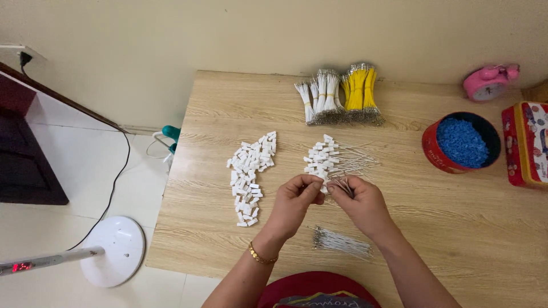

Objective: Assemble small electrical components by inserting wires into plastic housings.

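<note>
My left hand pinches a small white plastic connector between thumb and fingers above the wooden table. Right beside it, my right hand grips a little bunch of thin white wires with bare metal ends. The two hands nearly touch. Just beyond them lies a heap of wires fitted with white connectors. A loose pile of white connectors is spread to the left. A small bundle of white wires lies near the table's front edge.
Tied bundles of white wires and yellow wires lie at the back. A red round tin of blue pellets, a patterned red box and a pink alarm clock stand right. A white fan base is on the floor.
</note>
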